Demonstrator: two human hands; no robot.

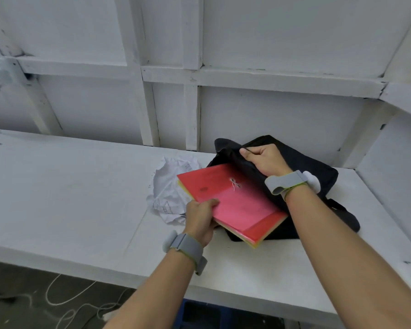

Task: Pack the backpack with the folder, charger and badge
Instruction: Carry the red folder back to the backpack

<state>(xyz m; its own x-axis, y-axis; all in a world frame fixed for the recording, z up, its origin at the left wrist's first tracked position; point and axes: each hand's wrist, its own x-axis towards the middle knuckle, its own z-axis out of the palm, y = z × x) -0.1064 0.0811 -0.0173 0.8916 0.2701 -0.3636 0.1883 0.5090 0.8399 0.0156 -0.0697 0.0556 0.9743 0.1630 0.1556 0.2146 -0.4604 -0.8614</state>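
Note:
A black backpack [318,169] lies on the white table [69,198] towards the right. My right hand [263,160] grips the edge of its opening and holds it lifted. A red folder [233,198] with a string tie and yellow sheets beneath it is tilted, with its far end under the lifted flap at the bag's mouth. My left hand [203,216] grips the folder's near left edge, thumb on top. No charger or badge shows in this view.
Crumpled white paper [171,186] lies on the table just left of the folder. A white framed wall [199,91] rises behind the table and wraps round on the right. White cords [64,302] trail on the dark floor below the table's front edge.

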